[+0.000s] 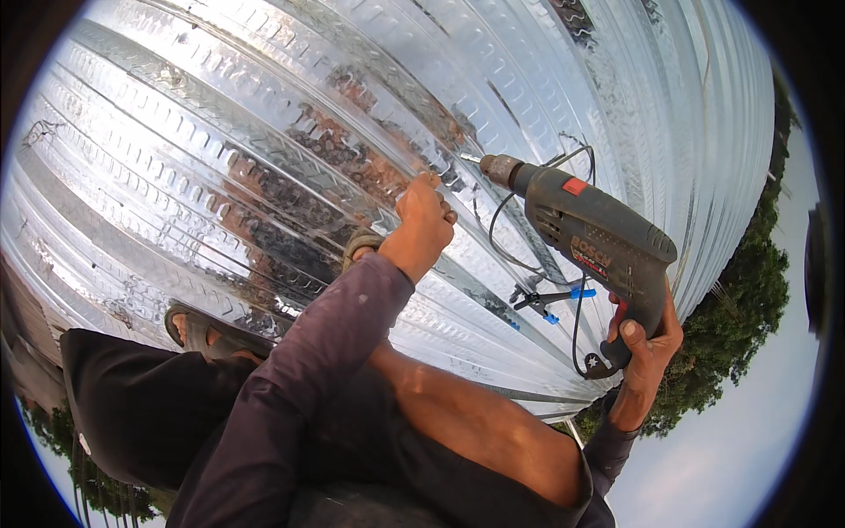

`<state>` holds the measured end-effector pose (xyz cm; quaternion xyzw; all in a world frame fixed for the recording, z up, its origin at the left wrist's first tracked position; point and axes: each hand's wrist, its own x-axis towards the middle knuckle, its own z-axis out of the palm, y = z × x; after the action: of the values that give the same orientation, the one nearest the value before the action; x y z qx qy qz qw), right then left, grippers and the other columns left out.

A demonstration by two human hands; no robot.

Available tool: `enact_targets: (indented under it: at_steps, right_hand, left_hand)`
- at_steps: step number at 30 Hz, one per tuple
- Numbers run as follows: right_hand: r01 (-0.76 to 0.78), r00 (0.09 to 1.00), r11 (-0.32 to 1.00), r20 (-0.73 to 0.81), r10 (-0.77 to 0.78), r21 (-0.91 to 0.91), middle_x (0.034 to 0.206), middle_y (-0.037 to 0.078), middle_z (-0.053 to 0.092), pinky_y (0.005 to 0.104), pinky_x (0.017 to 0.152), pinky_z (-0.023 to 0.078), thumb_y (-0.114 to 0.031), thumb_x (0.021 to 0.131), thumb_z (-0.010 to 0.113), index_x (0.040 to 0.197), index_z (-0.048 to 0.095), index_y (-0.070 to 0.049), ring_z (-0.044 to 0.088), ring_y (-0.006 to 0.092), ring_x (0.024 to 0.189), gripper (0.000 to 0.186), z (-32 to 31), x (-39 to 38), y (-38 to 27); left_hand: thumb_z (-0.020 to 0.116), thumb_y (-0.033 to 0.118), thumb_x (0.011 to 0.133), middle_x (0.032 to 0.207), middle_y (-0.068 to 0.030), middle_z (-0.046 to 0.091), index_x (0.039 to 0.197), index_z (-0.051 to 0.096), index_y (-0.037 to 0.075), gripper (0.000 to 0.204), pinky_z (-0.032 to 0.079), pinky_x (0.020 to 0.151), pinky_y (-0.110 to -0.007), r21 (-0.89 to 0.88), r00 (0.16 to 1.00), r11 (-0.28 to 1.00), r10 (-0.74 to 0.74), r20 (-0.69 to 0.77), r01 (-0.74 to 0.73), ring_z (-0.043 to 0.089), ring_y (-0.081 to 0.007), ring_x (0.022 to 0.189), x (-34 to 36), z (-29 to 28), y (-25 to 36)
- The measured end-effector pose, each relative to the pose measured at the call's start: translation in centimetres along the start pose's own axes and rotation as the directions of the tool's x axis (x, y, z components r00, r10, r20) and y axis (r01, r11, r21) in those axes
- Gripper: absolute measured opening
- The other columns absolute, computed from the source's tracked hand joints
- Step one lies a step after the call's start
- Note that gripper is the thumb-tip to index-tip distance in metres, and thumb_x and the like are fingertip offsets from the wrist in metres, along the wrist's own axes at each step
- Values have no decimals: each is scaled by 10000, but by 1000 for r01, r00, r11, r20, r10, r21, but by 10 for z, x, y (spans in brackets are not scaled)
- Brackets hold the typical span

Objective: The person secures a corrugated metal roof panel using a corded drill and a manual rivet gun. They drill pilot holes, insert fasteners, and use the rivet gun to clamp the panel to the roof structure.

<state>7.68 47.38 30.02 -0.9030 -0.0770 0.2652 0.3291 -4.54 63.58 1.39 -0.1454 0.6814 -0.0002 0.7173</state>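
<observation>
My right hand (pixel 653 354) is wrapped round the grip of a dark power drill (pixel 590 224) with a red trigger. The drill points up and left over the shiny ribbed metal sheeting (pixel 475 290), a short silvery bit (pixel 470 157) in its chuck. Just left of the bit, my left hand (pixel 424 224) is held low over a rib of the sheeting. Its fingers are curled closed, and whatever they may pinch is hidden. A black cord (pixel 506 251) loops behind the drill. Beneath it lies a black tool with blue ends (pixel 550 305), perhaps a clamp.
My sandalled feet (pixel 211 333) stand on the sheeting at the left and behind my left wrist. My bare knee (pixel 475 422) is bent close below my hands. Green trees (pixel 739 304) and sky show past the sheeting's edge on the right.
</observation>
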Motion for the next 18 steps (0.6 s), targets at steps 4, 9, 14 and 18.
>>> enact_targets:
  at_steps: [4,9,14,18]
  right_hand:
    - [-84,993,993,79,90,-82,1077,138,707,276,692,539,-430,719,922,1450,519,69,668,154,797,973,4,-6,-1]
    - [-68,990,991,117,82,-116,1221,172,678,283,766,548,-402,740,916,1461,506,68,665,172,940,953,13,-1,-1]
    - [-139,974,985,164,154,-97,1193,156,685,276,742,548,-382,758,908,1460,513,58,669,162,894,918,21,3,-13]
    - [-87,979,989,172,106,-118,1178,150,687,279,740,550,-382,767,905,1465,505,57,672,163,877,917,24,3,-11]
  left_hand:
    - [567,287,1008,653,37,330,1129,614,65,258,288,540,-304,-25,999,999,-27,-44,26,283,-109,522,0,8,0]
    - [622,304,993,672,33,357,1047,643,54,256,281,534,-304,-6,994,1000,-1,-113,0,288,-112,537,6,14,1]
    - [662,298,972,676,28,371,977,660,63,236,273,526,-308,2,993,1000,-8,-117,9,299,-113,547,8,11,6]
    - [673,305,964,675,26,365,943,640,57,251,267,528,-307,-2,990,1000,-18,-136,18,296,-115,547,7,10,4]
